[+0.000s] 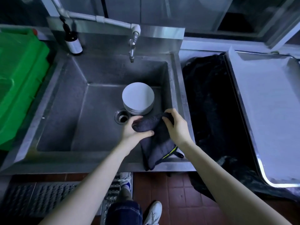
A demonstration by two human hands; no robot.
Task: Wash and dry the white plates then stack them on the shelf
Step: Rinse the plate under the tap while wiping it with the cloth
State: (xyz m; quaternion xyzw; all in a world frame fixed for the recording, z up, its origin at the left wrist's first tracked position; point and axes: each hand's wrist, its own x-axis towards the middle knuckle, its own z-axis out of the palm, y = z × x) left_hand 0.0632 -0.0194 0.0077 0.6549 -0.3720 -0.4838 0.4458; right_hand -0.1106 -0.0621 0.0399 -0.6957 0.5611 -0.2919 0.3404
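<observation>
head view: the stack of round white plates (138, 98) sits on the floor of the deep stainless steel sink (78, 127), towards its back right corner, just beside the round metal drain (122, 116) and roughly below the metal tap (132, 49), from which no water shows. both hands are over the front right of the basin, near the stack but not touching it. the left hand (134, 129) is closed on a dark grey towelling cloth (155, 143), thumb on top and fingers under its folded end. the right hand (177, 125) grips the cloth's upper edge with curled fingers. the cloth's lower end hangs over the sink's front rim.

what could go wrong, as i judge it: the plates look smooth and, once wet, would be slippery, so lifting one through a bunched cloth could let it slide and chip on the steel. taking the top plate carelessly could nudge the stack towards the drain. the trailing cloth end could also snag on the rim.

the basin steel looks dull and scuffed. a bright green plastic crate (21, 78) stands to the left, and a dark bottle with a white label (73, 41) stands on the back ledge. a black plastic bag (209, 103) and a shallow steel tray (267, 111) are to the right. the floor is red-brown tile (170, 192) with a metal grate (40, 197). no shelf is in view.
</observation>
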